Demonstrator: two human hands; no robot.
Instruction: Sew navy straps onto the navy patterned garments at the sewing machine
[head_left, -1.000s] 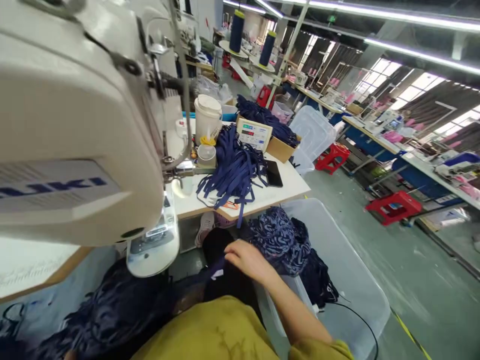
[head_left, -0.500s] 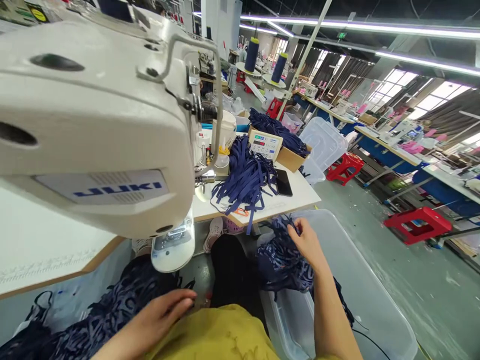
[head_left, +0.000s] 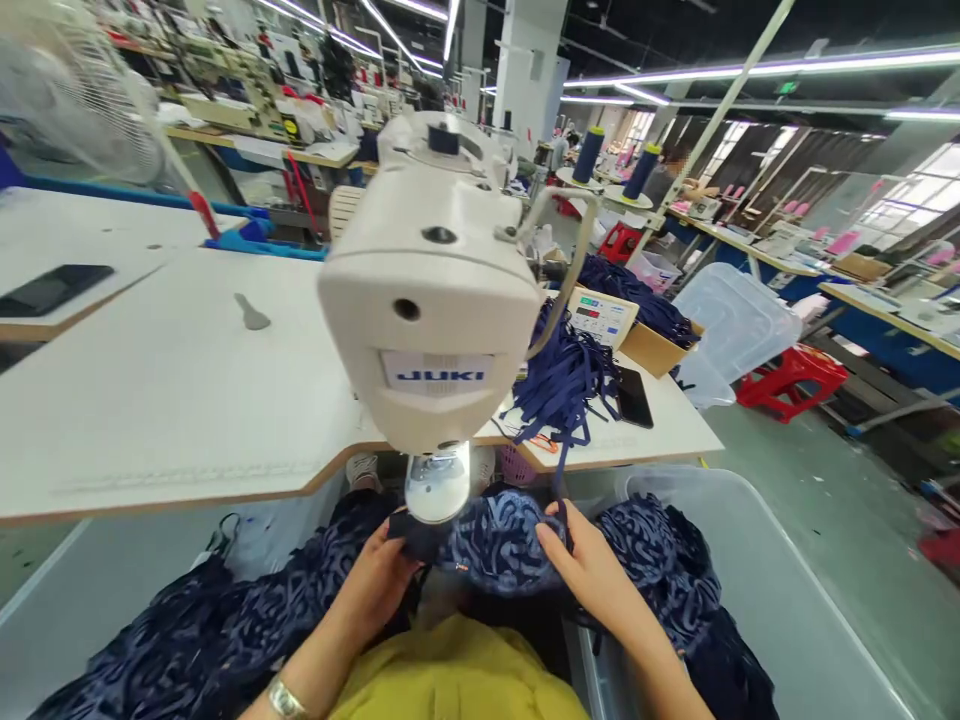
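A navy patterned garment stretches across my lap, held at both ends. My left hand is closed on its dark left edge, just below the sewing machine's needle end. My right hand grips the garment's right part, fingers wrapped over the cloth. The white JUKI sewing machine hangs right above the hands. More of the same navy cloth is heaped at my lower left, and another bunch spills into the clear plastic bin on my right.
The white sewing table spreads left of the machine. Behind it lie a pile of navy straps, a control box, a black phone and a cardboard box. Red stools stand in the aisle.
My view has swung left and up. My right hand pulled the patterned garment from the bin toward my lap, and my left hand rose from the lap to take hold of its other end.
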